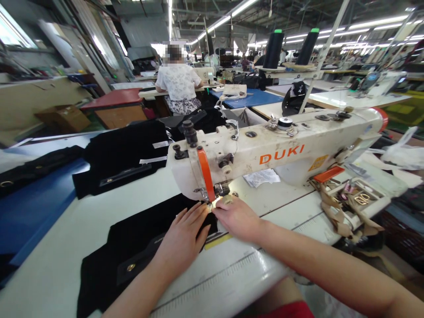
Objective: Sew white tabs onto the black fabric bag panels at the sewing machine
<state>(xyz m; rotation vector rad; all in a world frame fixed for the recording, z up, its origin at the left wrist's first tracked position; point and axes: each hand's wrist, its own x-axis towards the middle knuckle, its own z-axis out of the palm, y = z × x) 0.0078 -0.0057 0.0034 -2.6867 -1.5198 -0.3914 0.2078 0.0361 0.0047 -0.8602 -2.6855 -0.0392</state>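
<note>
A white sewing machine (278, 145) with orange DUKI lettering stands in front of me. Under its needle area lies a black fabric panel (132, 229), which carries a dark strip with a brass-coloured eyelet (131, 267). My left hand (187, 232) rests flat on this panel, fingers stretched toward the presser foot, thumb apart. Just right of the needle, my right hand (236, 218) has its fingers curled and pressed together at the fabric's edge; what they pinch is hidden. An orange guard (206, 174) comes down right above the fingertips of both hands.
Another black panel (122, 154) with white strips lies behind on the table. At right, a small tray (364, 198) holds metal rings, with tan straps (334, 212) around it. Folded paper (261, 177) lies under the machine arm. A person (179, 84) sits ahead, facing away.
</note>
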